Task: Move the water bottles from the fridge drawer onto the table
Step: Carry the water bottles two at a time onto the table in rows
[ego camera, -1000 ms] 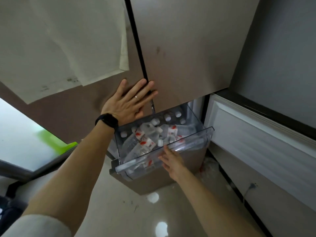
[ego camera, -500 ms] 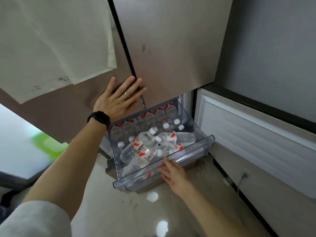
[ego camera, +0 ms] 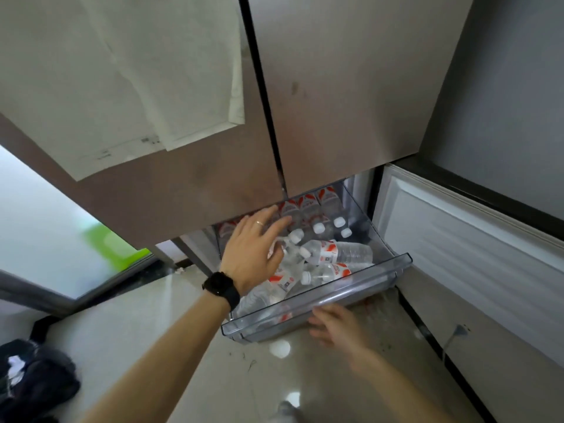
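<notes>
Tiled floor (ego camera: 213, 377), steel fridge (ego camera: 335, 87): clear drawer (ego camera: 320, 303) stands open, water bottles (ego camera: 335, 253) heaped inside, none lifted. Your left hand (ego camera: 256, 251) spreads over heap, gripping nothing; right hand (ego camera: 338, 328), blurred, hangs loose under drawer lip, seemingly empty. Whole transfer to counter remains.

Clear plastic drawer (ego camera: 320, 303); glossy floor (ego camera: 274, 377); brushed-metal fridge doors (ego camera: 351, 102).
</notes>
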The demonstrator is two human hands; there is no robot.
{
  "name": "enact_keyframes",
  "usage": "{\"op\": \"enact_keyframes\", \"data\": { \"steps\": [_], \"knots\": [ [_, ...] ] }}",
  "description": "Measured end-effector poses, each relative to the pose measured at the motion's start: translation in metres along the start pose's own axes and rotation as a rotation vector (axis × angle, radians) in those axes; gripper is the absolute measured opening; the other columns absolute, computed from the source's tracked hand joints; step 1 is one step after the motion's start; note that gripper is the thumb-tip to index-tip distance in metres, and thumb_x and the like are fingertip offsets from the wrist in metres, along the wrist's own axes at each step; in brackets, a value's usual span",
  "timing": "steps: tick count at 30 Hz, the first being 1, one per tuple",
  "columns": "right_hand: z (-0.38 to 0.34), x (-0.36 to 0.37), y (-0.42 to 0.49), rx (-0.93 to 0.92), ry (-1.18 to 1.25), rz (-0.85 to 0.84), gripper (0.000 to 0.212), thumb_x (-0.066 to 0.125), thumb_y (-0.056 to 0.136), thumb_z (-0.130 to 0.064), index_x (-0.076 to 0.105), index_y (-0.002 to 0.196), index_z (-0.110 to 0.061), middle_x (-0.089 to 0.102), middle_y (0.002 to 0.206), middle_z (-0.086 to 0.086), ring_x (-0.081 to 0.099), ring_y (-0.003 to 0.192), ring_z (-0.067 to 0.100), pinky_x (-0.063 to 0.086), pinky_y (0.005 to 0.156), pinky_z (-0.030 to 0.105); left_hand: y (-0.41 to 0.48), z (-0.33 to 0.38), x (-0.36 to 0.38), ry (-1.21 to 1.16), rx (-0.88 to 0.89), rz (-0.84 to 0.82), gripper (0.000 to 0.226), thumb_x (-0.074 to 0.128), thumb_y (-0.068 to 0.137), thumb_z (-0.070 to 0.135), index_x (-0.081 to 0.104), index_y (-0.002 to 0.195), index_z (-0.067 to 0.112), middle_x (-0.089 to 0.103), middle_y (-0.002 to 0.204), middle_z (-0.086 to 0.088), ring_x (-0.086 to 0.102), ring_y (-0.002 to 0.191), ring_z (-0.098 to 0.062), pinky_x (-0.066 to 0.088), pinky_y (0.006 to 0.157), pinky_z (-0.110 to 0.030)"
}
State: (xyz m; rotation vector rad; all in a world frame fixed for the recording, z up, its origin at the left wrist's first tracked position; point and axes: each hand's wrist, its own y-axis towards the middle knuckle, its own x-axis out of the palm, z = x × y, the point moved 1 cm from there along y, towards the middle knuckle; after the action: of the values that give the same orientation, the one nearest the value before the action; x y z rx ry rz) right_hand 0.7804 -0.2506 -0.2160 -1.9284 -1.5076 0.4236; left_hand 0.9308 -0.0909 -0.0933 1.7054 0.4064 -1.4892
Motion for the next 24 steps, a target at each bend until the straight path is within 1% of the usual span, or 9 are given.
{"op": "enact_keyframes", "data": {
  "steps": [4, 8, 10, 13, 15, 17, 18, 22, 24],
  "knots": [
    [-0.024, -0.005, -0.003, -0.166, -0.052, -0.024, 0.005, 0.066, 0.095, -0.01, 0.068, 0.091, -0.009, 0.077, 0.088, 0.008, 0.075, 0.074, 0.02, 0.052, 0.056, 0.019, -0.049, -0.007, 0.039, -0.309, -0.354, -0.354, 0.053, 0.056, 0.098, 0.036, 0.041, 0.149, 0.031, 0.037, 0.155, -0.005, 0.044, 0.135, -0.027, 0.047, 0.104, -0.043],
    [-0.055, 0.002, 0.017, -0.317, -0.103, 0.04, 0.008, 0.071, 0.092, -0.015, 0.069, 0.089, -0.022, 0.076, 0.094, 0.004, 0.075, 0.082, 0.021, 0.057, 0.067, 0.025, -0.044, -0.03, 0.062, -0.509, -0.582, -0.453, 0.059, 0.058, 0.098, 0.032, 0.035, 0.151, 0.027, 0.04, 0.151, -0.01, 0.045, 0.134, -0.031, 0.043, 0.108, -0.041],
    [-0.065, 0.008, 0.033, -0.34, -0.17, 0.119, 0.01, 0.074, 0.09, -0.022, 0.068, 0.09, -0.03, 0.074, 0.1, -0.001, 0.073, 0.09, 0.019, 0.059, 0.08, 0.034, -0.034, -0.04, 0.074, -0.514, -0.573, -0.496, 0.06, 0.058, 0.098, 0.031, 0.034, 0.152, 0.025, 0.042, 0.15, -0.013, 0.045, 0.133, -0.032, 0.043, 0.107, -0.04],
    [-0.079, 0.023, 0.062, -0.235, -0.39, 0.169, 0.028, 0.072, 0.091, -0.036, 0.058, 0.113, -0.027, 0.066, 0.12, 0.0, 0.065, 0.109, 0.023, 0.053, 0.098, 0.045, -0.015, -0.048, 0.088, -0.558, -0.545, -0.549, 0.062, 0.06, 0.095, 0.032, 0.033, 0.151, 0.03, 0.044, 0.148, -0.011, 0.05, 0.127, -0.031, 0.048, 0.099, -0.038],
    [-0.093, 0.034, 0.076, -0.141, -0.611, 0.136, 0.042, 0.066, 0.095, -0.04, 0.052, 0.13, -0.022, 0.062, 0.132, 0.009, 0.066, 0.111, 0.025, 0.057, 0.091, 0.039, 0.0, -0.051, 0.098, -0.605, -0.544, -0.617, 0.064, 0.061, 0.092, 0.042, 0.033, 0.149, 0.034, 0.046, 0.147, -0.008, 0.05, 0.127, -0.03, 0.048, 0.098, -0.039],
    [-0.103, 0.044, 0.081, -0.052, -0.536, 0.092, 0.043, 0.069, 0.091, -0.045, 0.056, 0.123, -0.02, 0.069, 0.117, 0.007, 0.073, 0.091, 0.021, 0.061, 0.068, 0.033, 0.015, -0.052, 0.107, -0.66, -0.53, -0.681, 0.06, 0.062, 0.088, 0.055, 0.043, 0.141, 0.035, 0.053, 0.141, -0.003, 0.054, 0.124, -0.028, 0.049, 0.098, -0.038],
    [-0.106, 0.047, 0.083, -0.008, -0.491, 0.078, 0.041, 0.071, 0.088, -0.052, 0.058, 0.115, -0.023, 0.071, 0.108, 0.003, 0.075, 0.083, 0.021, 0.062, 0.063, 0.033, 0.02, -0.053, 0.11, -0.658, -0.514, -0.708, 0.058, 0.062, 0.085, 0.061, 0.049, 0.136, 0.036, 0.057, 0.138, 0.0, 0.057, 0.121, -0.026, 0.05, 0.097, -0.04],
    [-0.107, 0.051, 0.089, -0.002, -0.474, -0.004, 0.037, 0.075, 0.082, -0.057, 0.056, 0.095, -0.028, 0.07, 0.096, -0.002, 0.075, 0.084, 0.021, 0.064, 0.073, 0.039, 0.026, -0.063, 0.116, -0.63, -0.453, -0.786, 0.061, 0.051, 0.075, 0.082, 0.056, 0.125, 0.047, 0.063, 0.129, 0.011, 0.061, 0.11, -0.018, 0.05, 0.093, -0.036],
    [-0.105, 0.049, 0.09, -0.027, -0.474, -0.058, 0.042, 0.082, 0.076, -0.053, 0.058, 0.101, -0.028, 0.072, 0.1, -0.001, 0.075, 0.086, 0.022, 0.063, 0.078, 0.041, 0.028, -0.069, 0.111, -0.656, -0.417, -0.791, 0.07, 0.049, 0.068, 0.089, 0.056, 0.123, 0.046, 0.064, 0.116, 0.017, 0.061, 0.103, -0.013, 0.047, 0.083, -0.03]
  ]
}}
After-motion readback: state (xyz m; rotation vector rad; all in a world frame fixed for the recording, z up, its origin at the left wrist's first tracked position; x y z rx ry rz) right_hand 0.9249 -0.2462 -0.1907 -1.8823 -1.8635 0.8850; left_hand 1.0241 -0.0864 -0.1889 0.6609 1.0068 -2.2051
